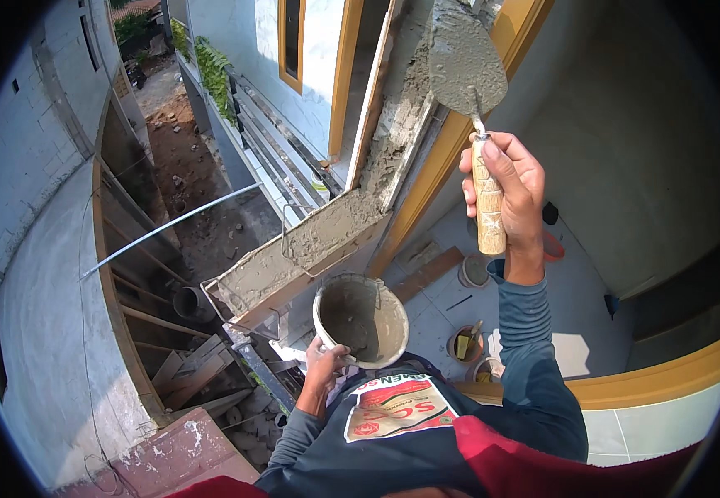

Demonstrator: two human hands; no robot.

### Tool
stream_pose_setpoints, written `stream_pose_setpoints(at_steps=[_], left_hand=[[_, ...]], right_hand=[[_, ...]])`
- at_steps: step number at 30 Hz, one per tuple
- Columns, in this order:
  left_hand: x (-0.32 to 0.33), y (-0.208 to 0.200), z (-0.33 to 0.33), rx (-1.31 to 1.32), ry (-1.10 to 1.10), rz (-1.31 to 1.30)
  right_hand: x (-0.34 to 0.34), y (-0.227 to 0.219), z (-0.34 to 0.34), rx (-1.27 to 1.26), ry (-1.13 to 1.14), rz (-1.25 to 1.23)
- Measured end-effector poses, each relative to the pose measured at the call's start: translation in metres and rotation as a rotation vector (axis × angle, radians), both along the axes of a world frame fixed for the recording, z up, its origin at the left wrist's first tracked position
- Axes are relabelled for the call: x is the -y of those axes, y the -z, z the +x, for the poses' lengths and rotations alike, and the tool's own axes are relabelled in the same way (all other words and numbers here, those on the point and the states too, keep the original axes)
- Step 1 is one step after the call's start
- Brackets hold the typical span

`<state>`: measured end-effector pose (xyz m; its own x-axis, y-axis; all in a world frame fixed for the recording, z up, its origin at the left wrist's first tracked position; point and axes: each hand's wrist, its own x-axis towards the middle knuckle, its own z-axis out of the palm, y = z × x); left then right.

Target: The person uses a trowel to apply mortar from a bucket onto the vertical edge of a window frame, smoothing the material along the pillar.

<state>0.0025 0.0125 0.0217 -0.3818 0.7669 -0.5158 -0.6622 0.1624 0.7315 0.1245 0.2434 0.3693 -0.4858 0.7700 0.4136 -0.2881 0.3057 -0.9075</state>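
My right hand (519, 178) is closed around the wooden handle of a trowel (466, 66), raised toward the upper right. Wet grey mortar coats its broad blade, which overlaps the upper end of a mortar-filled board form. With my left hand (324, 369) I grip the rim of a bucket (395, 328) close to my body. Its inside is smeared with mortar, and some lies at the bottom. Just beyond the bucket, wet mortar (335, 228) fills a narrow form that turns a corner. Bent wire clamps (284, 241) straddle the form.
A yellow-orange door frame (416, 224) runs beside the form. Below right, a tiled floor holds a bucket (474, 270), a pot with tools (464, 343) and a plank (429, 274). To the left is a deep drop with a pale pipe (169, 226) across it.
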Motion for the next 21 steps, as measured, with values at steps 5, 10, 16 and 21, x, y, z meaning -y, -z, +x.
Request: stream_pose_setpoints(at_steps=[5,10,16,21], left_hand=[[0.001,-0.016,0.014,0.022,-0.108,-0.027],[-0.01,-0.01,0.022,-0.023,-0.082,-0.079],[-0.024,-0.019,0.036,-0.082,-0.083,-0.107],[-0.024,-0.022,0.054,-0.113,-0.135,-0.158]], right_hand=[[0.023,0.113,0.073,0.359,-0.067,0.018],[0.028,0.238,0.131,1.016,-0.172,0.481],[0.011,0.256,0.129,1.178,-0.291,0.404],[-0.002,0.259,0.141,1.021,-0.327,0.358]])
